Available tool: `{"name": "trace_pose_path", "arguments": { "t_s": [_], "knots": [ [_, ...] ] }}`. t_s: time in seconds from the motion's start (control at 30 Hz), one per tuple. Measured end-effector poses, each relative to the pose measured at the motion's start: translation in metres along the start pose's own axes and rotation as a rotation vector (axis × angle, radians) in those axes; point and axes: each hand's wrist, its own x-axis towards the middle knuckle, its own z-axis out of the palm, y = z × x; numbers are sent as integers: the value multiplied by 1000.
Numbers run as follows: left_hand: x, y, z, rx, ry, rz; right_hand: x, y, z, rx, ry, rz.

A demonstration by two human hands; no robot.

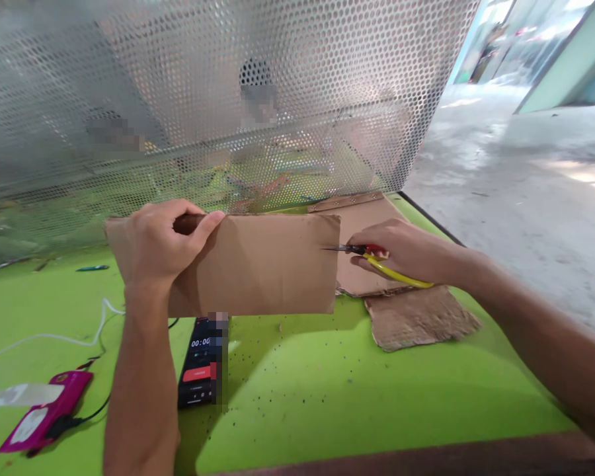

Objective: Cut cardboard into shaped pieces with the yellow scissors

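Observation:
A bent brown cardboard piece (262,271) stands upright above the table. My left hand (166,241) is closed over its top edge, with the thumb on the near face. My right hand (401,248) is closed around the yellow and red handles of a pair of snips (396,272). Their thin dark blade lies across the near face at the cardboard's right edge; any second blade is hidden behind it. Past that edge lies a larger cardboard sheet (369,264), and nearer to me a torn, rough cardboard scrap (421,317).
On the green table (297,410) lie a phone (196,370) showing a timer, a magenta device (49,406) with cables, a pen (92,268) and dark specks. A perforated metal screen (297,92) rises behind; people show blurred through it. Concrete floor (515,192) lies right.

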Motion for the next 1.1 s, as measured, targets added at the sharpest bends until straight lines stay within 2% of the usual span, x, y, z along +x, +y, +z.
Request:
{"name": "trace_pose_path", "arguments": {
  "t_s": [0.5, 0.63, 0.83, 1.1],
  "knots": [
    [-1, -6, 2, 104, -8, -27, 1, 0, 0, -3, 39, -1],
    [-1, -3, 1, 33, -19, 4, 1, 1, 1, -22, 34, -3],
    [-1, -3, 1, 41, -7, -10, 1, 0, 1, -13, 28, 1],
    [-2, -8, 9, 55, 103, 53, 1, 5, 6, -26, 40, -28]
  ]
}}
